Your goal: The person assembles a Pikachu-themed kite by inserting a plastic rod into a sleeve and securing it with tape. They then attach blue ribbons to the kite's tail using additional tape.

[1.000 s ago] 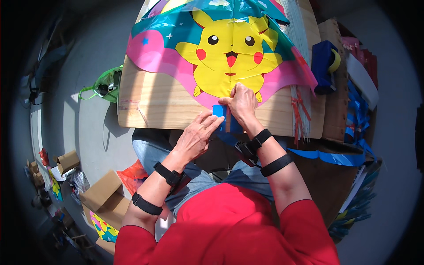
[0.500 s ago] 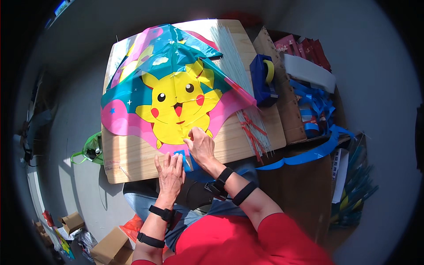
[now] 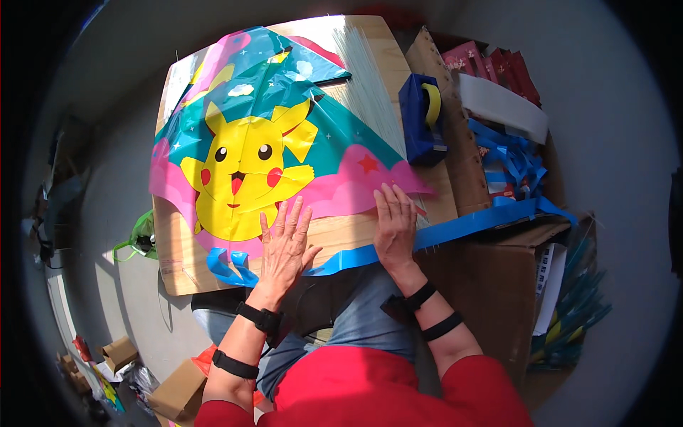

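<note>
A teal, pink and yellow kite sheet (image 3: 238, 178) with a cartoon figure lies across the wooden board (image 3: 183, 274). My left hand (image 3: 284, 245) rests with fingers spread flat over the sheet's lower edge and the bare wood below it. My right hand (image 3: 395, 226) has its fingers stretched out, their tips touching the pink right corner of the sheet; nothing shows in its grasp. A blue ribbon (image 3: 348, 260) passes by both wrists along the board's near edge, its curled end left of my left hand. Part of it is hidden behind the hands.
A bundle of thin pale rods (image 3: 366, 78) lies on the board's far right. Beside it stands a blue tape dispenser (image 3: 420, 132) with yellow tape. A cardboard box (image 3: 466, 171) at the right holds red packets and blue ribbon. A green bag (image 3: 144, 235) hangs at the left.
The kite sheet has shifted left and its right corner lies flatter. My right hand has moved from the sheet's bottom middle to that corner. My left hand has moved up and right.
</note>
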